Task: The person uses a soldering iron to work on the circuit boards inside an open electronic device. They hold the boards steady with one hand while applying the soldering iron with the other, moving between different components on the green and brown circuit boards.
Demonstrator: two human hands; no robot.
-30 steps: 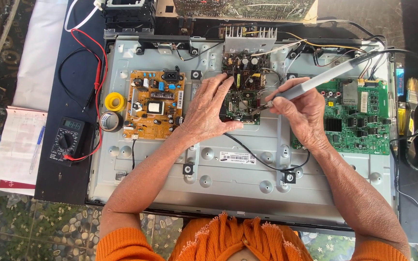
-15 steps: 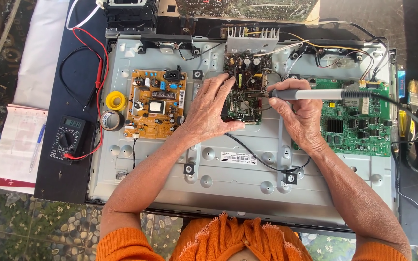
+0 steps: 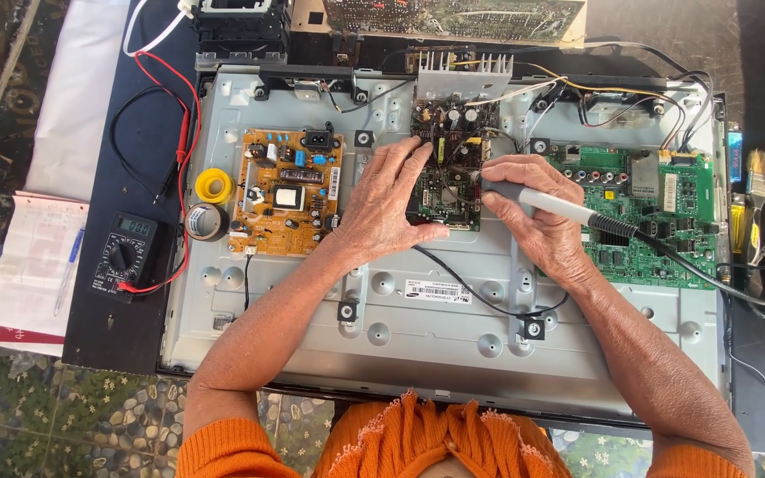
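- Dark surface (image 3: 143, 133) carries a metal panel (image 3: 453, 354) with circuit boards.
- Left hand (image 3: 391, 199) lies flat, fingers together, pinning the small board (image 3: 443, 190) mid-panel.
- Right hand (image 3: 533, 212), fingers clamped on the soldering iron (image 3: 546, 204), works its tip at that board; soldering seems underway, needing steady contact.

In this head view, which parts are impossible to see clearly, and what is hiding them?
Head view only:
- Tip of the soldering iron: covered by the right hand.
- Middle of the dark circuit board: hidden under the left hand.
- Small parts on the green board: too small to tell.
- Brush handle: lower end lost among clutter at the right.
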